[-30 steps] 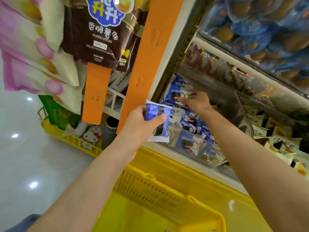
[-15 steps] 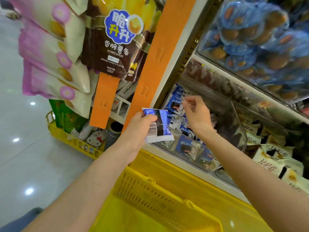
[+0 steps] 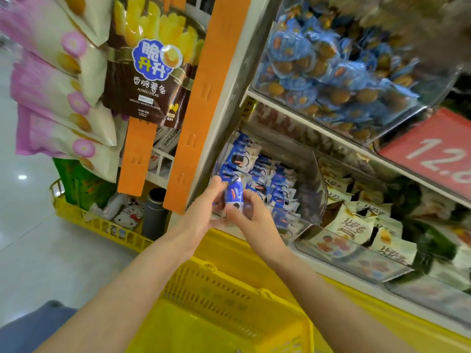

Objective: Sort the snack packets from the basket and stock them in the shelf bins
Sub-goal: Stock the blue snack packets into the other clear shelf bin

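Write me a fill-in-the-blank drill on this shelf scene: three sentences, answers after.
1. The left hand and right hand together hold one small ____-and-white packet.
2. The basket below the arms is ____.
3. The brown hanging bag reads POTATO ____.
Missing words: blue; yellow; STICKS.

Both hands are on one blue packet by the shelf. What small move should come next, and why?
Probably the right hand takes the blue packet from the left hand and sets it forward into the clear bin. Both hands hold it at the bin's front, and the packets in that bin look the same.
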Action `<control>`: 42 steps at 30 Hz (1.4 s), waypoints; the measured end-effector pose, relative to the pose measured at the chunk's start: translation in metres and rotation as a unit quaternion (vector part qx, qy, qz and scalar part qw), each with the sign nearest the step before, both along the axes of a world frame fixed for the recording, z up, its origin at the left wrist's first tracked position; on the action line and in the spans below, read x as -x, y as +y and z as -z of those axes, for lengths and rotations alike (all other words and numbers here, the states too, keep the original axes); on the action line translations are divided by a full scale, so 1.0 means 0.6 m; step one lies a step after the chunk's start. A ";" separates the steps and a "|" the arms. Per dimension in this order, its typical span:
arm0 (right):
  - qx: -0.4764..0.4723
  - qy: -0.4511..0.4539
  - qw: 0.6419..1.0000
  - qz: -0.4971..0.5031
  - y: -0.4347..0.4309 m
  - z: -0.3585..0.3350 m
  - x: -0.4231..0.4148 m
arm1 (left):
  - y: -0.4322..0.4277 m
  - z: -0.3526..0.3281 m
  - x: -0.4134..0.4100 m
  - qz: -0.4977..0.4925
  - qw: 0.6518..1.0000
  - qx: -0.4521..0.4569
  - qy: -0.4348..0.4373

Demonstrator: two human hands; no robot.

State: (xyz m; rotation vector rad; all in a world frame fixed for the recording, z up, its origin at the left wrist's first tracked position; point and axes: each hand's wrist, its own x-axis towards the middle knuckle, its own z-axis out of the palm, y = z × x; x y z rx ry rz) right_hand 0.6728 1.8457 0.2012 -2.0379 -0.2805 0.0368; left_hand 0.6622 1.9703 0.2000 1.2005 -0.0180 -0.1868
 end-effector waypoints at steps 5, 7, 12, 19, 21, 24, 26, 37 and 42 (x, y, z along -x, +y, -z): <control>-0.176 0.165 0.970 0.026 -0.037 -0.004 0.003 | 0.003 0.003 0.001 -0.081 0.988 -0.123 0.043; -0.201 0.181 0.962 0.033 -0.048 -0.006 0.004 | 0.000 0.008 0.002 -0.070 0.990 -0.114 0.042; -0.188 0.199 0.962 -0.010 -0.067 -0.007 0.011 | -0.012 0.017 -0.002 -0.081 0.992 -0.085 0.046; -0.021 0.180 0.983 -0.039 -0.095 -0.020 0.008 | -0.032 0.023 -0.019 -0.076 0.985 -0.147 -0.043; -0.015 0.174 0.985 0.017 -0.105 -0.031 -0.009 | -0.035 0.022 -0.033 -0.102 0.962 -0.232 -0.106; -0.049 0.156 0.978 0.126 -0.125 -0.050 -0.058 | -0.025 0.020 -0.057 -0.140 0.883 -0.389 -0.223; -0.033 0.125 0.977 0.167 -0.128 -0.062 -0.095 | -0.018 0.021 -0.077 -0.146 0.829 -0.462 -0.278; 0.210 0.036 0.973 0.085 -0.035 -0.040 -0.265 | -0.021 0.064 -0.121 -0.100 0.738 -0.563 -0.359; 0.191 -0.027 0.974 0.120 -0.016 -0.021 -0.303 | -0.019 0.073 -0.125 -0.111 0.737 -0.552 -0.373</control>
